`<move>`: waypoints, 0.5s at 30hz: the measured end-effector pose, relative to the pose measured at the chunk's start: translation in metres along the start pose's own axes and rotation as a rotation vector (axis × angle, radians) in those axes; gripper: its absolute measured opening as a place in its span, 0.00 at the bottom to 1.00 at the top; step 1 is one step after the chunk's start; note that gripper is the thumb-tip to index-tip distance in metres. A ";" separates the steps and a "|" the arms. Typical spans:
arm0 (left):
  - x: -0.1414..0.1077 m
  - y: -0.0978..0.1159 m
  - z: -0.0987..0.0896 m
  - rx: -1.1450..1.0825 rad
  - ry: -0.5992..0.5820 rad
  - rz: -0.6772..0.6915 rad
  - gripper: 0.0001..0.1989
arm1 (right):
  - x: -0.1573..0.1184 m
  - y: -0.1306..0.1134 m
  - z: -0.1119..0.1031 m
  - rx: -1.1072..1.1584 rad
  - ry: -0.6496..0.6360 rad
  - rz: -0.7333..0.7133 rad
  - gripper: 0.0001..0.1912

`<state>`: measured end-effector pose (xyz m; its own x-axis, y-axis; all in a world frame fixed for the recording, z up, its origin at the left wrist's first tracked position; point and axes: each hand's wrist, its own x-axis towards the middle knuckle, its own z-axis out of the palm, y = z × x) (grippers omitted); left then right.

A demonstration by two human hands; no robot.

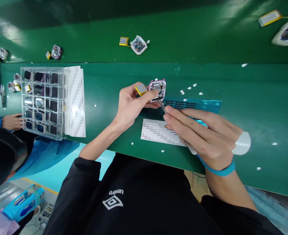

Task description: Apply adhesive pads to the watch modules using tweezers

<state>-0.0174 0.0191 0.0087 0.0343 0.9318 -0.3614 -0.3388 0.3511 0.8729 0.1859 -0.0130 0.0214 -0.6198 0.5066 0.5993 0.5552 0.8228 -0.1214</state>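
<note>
My left hand [131,106] grips a small purple-rimmed smartwatch case [163,85], its circuit board facing up and the thumb pressed on it. A yellow-edged battery [141,89] sticks out beside my left fingers. In my right hand [205,133] is a pair of metal tweezers [162,106], their tips at the lower edge of the case. Whether the tips pinch anything is too small to tell. Under my hands lie a white printed adhesive sheet [156,130], partly covered by my right hand, and a shiny blue film strip [211,106].
At left a clear compartment tray [62,98] holds several watch parts, with printed sheets [75,101] beside it. A watch case with battery [139,45] lies on the far green surface. White tabs [189,88] are scattered about. Another person's hand [12,122] is by the tray.
</note>
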 end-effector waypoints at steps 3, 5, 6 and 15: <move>0.002 -0.003 0.000 0.021 0.011 0.003 0.16 | 0.000 0.000 0.001 -0.018 0.002 -0.023 0.24; 0.003 -0.005 0.001 0.037 0.026 -0.003 0.16 | 0.001 -0.001 0.001 -0.026 -0.005 -0.031 0.23; 0.004 -0.005 0.001 0.047 0.034 -0.005 0.16 | 0.001 -0.001 0.000 -0.027 -0.009 -0.035 0.22; 0.003 -0.018 0.000 0.158 0.087 0.124 0.09 | -0.005 -0.003 0.010 0.054 0.046 0.073 0.39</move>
<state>-0.0112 0.0151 -0.0084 -0.0822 0.9597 -0.2687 -0.1832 0.2505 0.9506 0.1820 -0.0153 0.0104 -0.5521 0.5543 0.6229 0.5662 0.7976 -0.2079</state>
